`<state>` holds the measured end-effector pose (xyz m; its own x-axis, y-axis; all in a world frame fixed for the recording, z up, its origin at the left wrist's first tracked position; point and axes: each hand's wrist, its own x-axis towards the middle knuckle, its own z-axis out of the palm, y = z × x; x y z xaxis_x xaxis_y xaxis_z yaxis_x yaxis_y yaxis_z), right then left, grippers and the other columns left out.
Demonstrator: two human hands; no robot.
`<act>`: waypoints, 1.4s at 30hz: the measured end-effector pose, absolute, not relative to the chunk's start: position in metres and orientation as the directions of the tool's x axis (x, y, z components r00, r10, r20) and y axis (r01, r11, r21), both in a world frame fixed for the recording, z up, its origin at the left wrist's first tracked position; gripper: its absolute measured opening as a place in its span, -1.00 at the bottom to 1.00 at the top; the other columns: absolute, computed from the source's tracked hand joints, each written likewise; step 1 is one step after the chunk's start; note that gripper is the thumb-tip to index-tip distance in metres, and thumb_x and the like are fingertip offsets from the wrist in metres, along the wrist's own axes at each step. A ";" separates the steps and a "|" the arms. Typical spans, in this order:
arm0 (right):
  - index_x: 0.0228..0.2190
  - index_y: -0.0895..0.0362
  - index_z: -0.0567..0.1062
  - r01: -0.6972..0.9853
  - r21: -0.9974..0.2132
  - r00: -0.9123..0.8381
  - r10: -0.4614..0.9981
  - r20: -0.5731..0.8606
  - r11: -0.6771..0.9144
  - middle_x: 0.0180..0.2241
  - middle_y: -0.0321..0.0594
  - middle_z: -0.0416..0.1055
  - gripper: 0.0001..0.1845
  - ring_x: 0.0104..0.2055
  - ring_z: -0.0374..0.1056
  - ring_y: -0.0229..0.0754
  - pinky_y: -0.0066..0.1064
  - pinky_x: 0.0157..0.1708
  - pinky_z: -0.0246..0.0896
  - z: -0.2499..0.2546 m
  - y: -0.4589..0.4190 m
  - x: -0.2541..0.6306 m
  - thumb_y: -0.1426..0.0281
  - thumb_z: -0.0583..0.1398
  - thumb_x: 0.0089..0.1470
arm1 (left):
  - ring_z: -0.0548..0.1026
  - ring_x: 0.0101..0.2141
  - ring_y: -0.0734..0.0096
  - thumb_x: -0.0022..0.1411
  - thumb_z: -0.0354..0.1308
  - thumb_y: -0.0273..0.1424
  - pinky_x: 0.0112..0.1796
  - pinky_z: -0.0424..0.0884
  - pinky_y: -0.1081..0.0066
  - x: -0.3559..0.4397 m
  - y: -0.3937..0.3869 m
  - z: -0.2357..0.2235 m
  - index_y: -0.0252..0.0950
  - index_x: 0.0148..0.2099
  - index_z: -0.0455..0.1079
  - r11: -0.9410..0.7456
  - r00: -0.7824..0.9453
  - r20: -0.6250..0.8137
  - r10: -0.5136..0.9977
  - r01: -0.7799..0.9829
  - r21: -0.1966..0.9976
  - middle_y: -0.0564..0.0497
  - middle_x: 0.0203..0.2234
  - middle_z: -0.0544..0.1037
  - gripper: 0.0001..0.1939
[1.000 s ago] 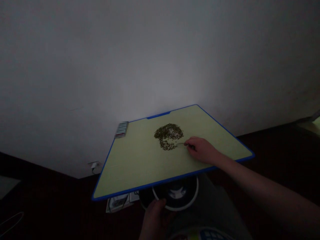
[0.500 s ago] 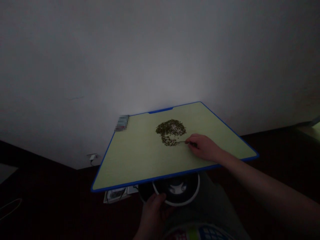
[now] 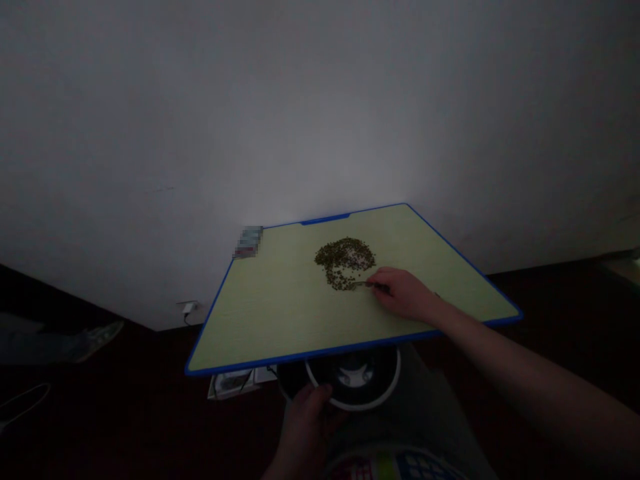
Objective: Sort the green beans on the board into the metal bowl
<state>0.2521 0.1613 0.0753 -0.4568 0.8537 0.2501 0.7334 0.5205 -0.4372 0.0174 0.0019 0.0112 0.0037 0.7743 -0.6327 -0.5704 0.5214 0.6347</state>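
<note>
My right hand (image 3: 403, 293) is closed on a small fork (image 3: 361, 284), its metal end low over the board. The fork tip touches the lower edge of a heap of small brown-green grains (image 3: 337, 253), spread in a rough ring with a thinner patch inside. Under the board's near edge, my left hand (image 3: 307, 410) grips the pale rim of a dark, shiny-bottomed bowl (image 3: 356, 393), thumb over the rim. The board's edge hides the far part of the bowl.
The pale yellow board (image 3: 270, 320) has a blue edge and reaches the wall (image 3: 320, 113). A blurred-out item (image 3: 249, 241) lies on its far left corner. A plug (image 3: 189, 308) sits in the wall, and a shoe (image 3: 103, 339) shows at left.
My right hand and the fork have shifted slightly left against the grains. A person's foot has appeared at the left. The view has moved a little; my left hand keeps the bowl.
</note>
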 end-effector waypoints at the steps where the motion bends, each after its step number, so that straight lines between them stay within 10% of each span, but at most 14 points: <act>1: -0.22 0.20 0.59 0.733 -0.435 -0.460 0.852 0.250 0.523 -0.23 -0.05 0.54 -0.71 -0.19 0.42 -0.09 -0.31 -0.15 0.26 0.075 0.162 0.251 0.52 0.11 0.09 | 0.64 -0.20 0.04 0.03 0.26 -0.42 -0.16 0.53 0.15 0.018 0.002 0.012 -0.31 -0.33 0.50 0.519 0.006 -0.627 0.779 -0.567 0.640 -0.17 -0.30 0.71 -0.89; 42: -0.26 0.18 0.59 0.635 -0.513 -0.576 0.796 0.184 0.578 -0.33 -0.13 0.51 -0.75 -0.30 0.38 -0.16 -0.34 -0.25 0.23 0.078 0.151 0.246 0.54 0.14 0.06 | 0.64 -0.27 0.05 0.01 0.29 -0.45 -0.20 0.56 0.16 0.017 0.003 0.016 -0.37 -0.34 0.54 0.496 0.001 -0.600 0.800 -0.564 0.660 -0.17 -0.35 0.71 -0.88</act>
<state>0.2456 0.1512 0.0785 -0.5763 0.7962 0.1842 0.6349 0.5781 -0.5126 0.0172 0.0032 0.0158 0.0012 0.8000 -0.6000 -0.5643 0.4959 0.6600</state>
